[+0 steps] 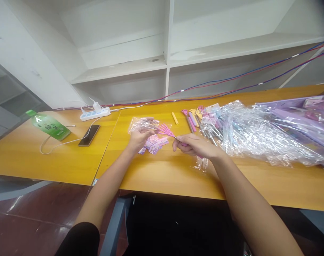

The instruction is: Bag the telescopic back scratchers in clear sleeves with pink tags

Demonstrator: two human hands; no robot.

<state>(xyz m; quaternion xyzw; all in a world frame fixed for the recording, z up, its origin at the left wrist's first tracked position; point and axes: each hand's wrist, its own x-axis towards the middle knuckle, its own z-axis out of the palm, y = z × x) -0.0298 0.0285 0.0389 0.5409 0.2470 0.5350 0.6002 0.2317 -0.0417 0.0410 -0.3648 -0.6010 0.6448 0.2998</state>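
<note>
My left hand (139, 138) holds a small clear plastic bag (143, 124) up over the yellow table (175, 177). My right hand (195, 146) grips the handle of a pink hand-shaped back scratcher (165, 130), whose claw end points left at the bag's mouth. Under both hands lies a small heap of pink and purple paper labels (155, 144). A crumpled clear wrapper (201, 163) lies by my right wrist.
Several more scratchers (193, 117) and a yellow stick (175, 118) lie behind. A big heap of clear bags (255, 133) and a purple box (303, 113) fill the right. On the left are a green pouch (51, 126), a phone (89, 135) and a power strip (95, 113).
</note>
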